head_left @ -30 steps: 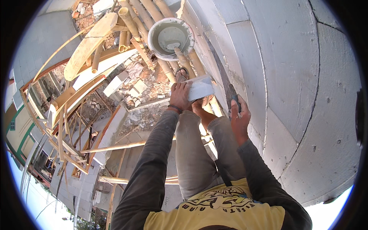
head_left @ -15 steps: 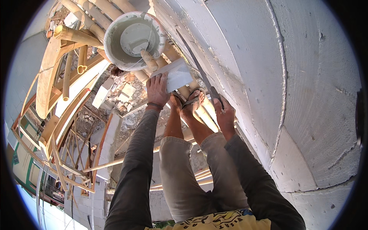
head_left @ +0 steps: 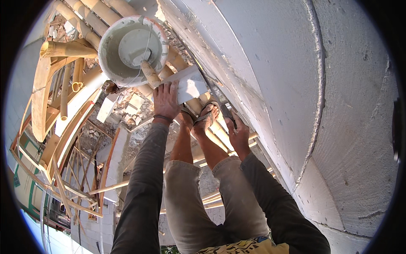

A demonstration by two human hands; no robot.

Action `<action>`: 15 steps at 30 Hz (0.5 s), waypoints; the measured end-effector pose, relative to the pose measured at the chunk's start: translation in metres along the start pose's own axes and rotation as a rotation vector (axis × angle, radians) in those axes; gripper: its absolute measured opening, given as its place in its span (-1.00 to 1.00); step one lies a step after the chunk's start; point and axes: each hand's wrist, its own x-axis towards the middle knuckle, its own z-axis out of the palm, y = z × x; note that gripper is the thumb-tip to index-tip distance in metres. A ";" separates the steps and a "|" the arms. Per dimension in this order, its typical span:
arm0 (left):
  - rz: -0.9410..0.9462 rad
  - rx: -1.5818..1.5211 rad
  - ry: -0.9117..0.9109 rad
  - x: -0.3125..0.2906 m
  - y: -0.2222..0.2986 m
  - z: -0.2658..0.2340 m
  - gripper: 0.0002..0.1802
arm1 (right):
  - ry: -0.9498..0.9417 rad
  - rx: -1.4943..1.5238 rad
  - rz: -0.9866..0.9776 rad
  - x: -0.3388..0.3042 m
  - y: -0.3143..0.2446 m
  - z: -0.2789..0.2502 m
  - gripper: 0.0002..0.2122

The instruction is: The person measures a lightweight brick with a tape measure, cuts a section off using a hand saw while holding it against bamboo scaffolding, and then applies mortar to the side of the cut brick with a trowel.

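**Q:** What has shifted over the last second of my head feed?

**A:** The dark, long-bladed, saw-like hand tool (head_left: 226, 109) stood off to the right of the pale grey, flat rectangular block (head_left: 191, 84); now I log its blade running alongside the block's right edge. The view has also swung, placing the white-rimmed, mortar-smeared round bucket (head_left: 105, 55) further left. My reading: tool and block are now together at one spot, where a gap showed earlier. Actual contact I cannot confirm.

**Q:** Hands?

**A:** Left hand (head_left: 166, 100): holding the block at its near left side, fingers laid over the top face; its underside grip is hidden from me. Right hand (head_left: 240, 133): closed round the tool's handle, near the pale grey masonry wall (head_left: 279, 84).

**Q:** Where does the block lie relative to them?

**A:** Directly under the left fingers, extending right from them; ahead and left of the right hand, which is apart from it. I place it over the tan bamboo-pole platform (head_left: 100, 11), toward the platform's wall-side edge, just beyond the sandalled feet (head_left: 207, 114). The brown wooden handle (head_left: 150, 74) leaning out of the bucket is just beside the left fingers. Block's support from below: not visible.
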 end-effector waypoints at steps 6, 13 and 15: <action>-0.012 -0.025 -0.059 0.017 0.005 -0.003 -0.02 | -0.060 -0.005 -0.099 0.055 0.022 0.028 -0.66; -0.072 -0.069 -0.081 0.018 -0.005 -0.018 -0.07 | -0.033 0.248 -0.059 0.028 0.024 0.042 -0.64; -0.036 -0.059 -0.039 0.022 0.000 -0.012 -0.07 | -0.074 0.150 -0.064 0.071 0.039 0.052 -0.64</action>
